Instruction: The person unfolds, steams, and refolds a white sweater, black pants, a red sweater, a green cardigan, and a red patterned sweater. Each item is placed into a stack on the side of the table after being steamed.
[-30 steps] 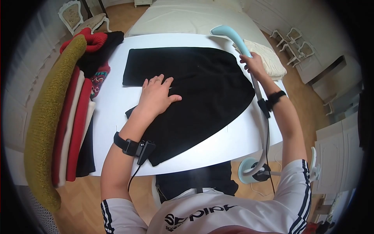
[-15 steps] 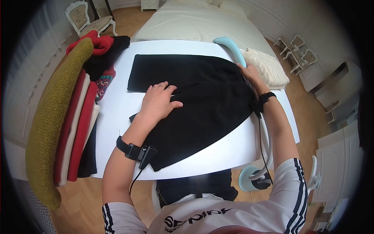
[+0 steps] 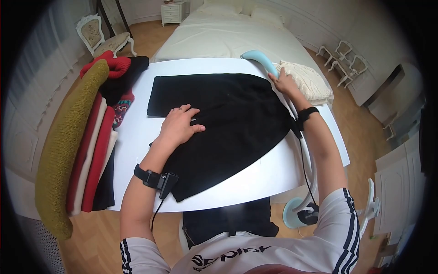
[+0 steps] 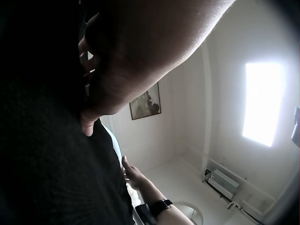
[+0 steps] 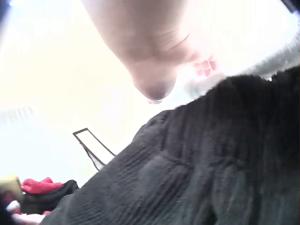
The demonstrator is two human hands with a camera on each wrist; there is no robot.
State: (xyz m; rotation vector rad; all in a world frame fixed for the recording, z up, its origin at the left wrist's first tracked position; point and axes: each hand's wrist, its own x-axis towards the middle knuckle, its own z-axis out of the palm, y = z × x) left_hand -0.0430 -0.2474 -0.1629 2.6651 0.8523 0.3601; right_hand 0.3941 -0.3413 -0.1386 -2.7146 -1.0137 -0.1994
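A black knit garment lies spread on the white table, two long parts fanning out toward the left. My left hand rests on it palm down near the gap between them, fingers and thumb spread. At the garment's far right edge my right hand grips a light blue garment steamer, its curved head pointing left and away from me. From the handle a pale hose runs down beside my forearm. In the right wrist view, ribbed black knit fills the lower part, with the hand above.
A cream cable-knit piece lies folded at the right, close beside my right hand. Along the left edge stand folded red and white knits, a mustard knit and a red one. The steamer's base sits on the floor at the right.
My right hand has shifted left with the steamer, closer over the garment's far edge. The left hand stays on the black garment. The head view has tilted a little.
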